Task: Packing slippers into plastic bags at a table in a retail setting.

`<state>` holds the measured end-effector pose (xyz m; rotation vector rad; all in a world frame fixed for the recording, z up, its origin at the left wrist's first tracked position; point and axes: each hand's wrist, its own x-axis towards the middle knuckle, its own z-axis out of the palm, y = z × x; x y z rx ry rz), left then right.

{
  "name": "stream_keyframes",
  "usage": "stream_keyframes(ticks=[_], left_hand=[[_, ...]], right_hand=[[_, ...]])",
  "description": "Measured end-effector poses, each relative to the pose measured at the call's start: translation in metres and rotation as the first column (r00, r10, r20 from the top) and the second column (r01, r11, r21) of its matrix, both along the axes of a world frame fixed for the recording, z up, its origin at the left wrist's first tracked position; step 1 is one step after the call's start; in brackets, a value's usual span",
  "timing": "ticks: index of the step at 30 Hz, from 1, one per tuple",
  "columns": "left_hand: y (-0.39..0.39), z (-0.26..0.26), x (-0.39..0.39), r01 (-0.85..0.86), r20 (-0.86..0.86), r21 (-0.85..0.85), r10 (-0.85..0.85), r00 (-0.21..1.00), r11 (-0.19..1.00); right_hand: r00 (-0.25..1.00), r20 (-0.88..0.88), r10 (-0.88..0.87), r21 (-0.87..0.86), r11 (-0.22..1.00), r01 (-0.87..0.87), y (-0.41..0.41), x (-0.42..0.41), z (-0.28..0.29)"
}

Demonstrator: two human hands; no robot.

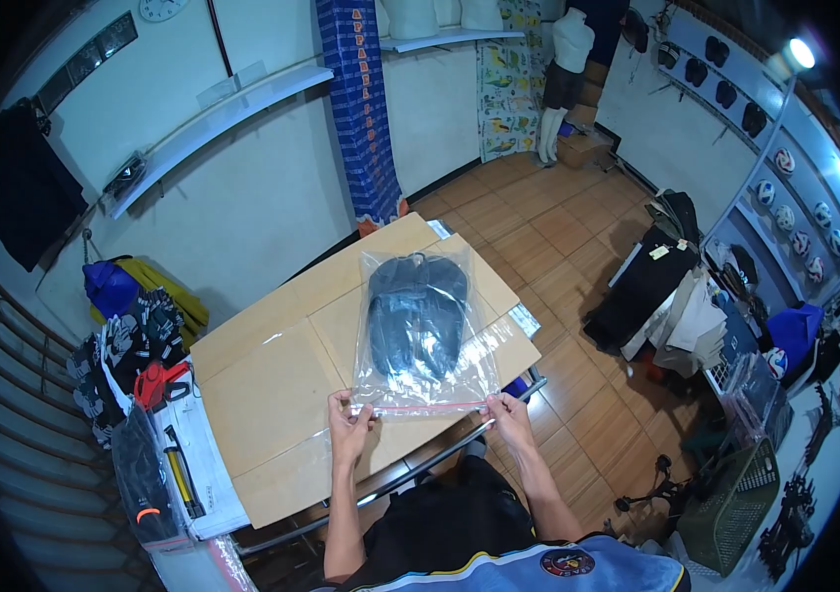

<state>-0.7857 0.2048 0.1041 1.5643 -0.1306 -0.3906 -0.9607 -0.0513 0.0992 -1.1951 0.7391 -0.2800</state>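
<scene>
A dark backpack (417,314) lies inside a clear zip plastic bag (483,370) on a table topped with cardboard (264,407). The bag's opening edge, with a red zip strip, faces my body. My left hand (350,423) pinches the left end of that strip between thumb and fingers. At the strip's other end, my right hand (509,419) grips the corner in the same way. The plastic looks wrinkled and shiny, and the strip runs nearly straight between both hands.
Left of the cardboard, a white surface holds a yellow-and-black hand pump (181,473), a red item (159,385) and another bagged dark item (140,473). A metal rail (420,473) runs along the near edge. Folded clothes (686,311) and a green plastic basket (731,510) stand at right.
</scene>
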Motion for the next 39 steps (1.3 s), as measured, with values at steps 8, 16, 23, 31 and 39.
stream_keyframes(ticks=[8, 16, 23, 31, 39], left_hand=[[-0.012, 0.003, -0.011, -0.064, -0.082, -0.117, 0.054, 0.995, 0.991], [-0.012, -0.009, -0.009, -0.038, -0.087, -0.099, 0.029, 0.996, 0.994], [-0.018, 0.002, -0.013, -0.046, -0.141, -0.130, 0.028, 0.990, 0.990], [-0.018, -0.007, -0.013, 0.002, -0.095, -0.115, -0.013, 0.995, 0.993], [-0.024, -0.007, -0.015, 0.038, -0.091, -0.116, -0.049, 0.995, 0.993]], right_hand=[[0.995, -0.040, -0.091, 0.128, 0.987, 0.095, 0.013, 0.007, 0.013], [0.995, 0.038, -0.091, 0.093, 0.992, 0.088, 0.013, 0.008, 0.002], [0.990, -0.027, -0.136, 0.256, 0.957, 0.139, 0.019, 0.012, 0.007], [0.991, 0.026, -0.132, 0.241, 0.963, 0.122, 0.026, 0.015, 0.002], [0.994, 0.000, -0.112, 0.197, 0.974, 0.110, 0.037, 0.020, 0.003]])
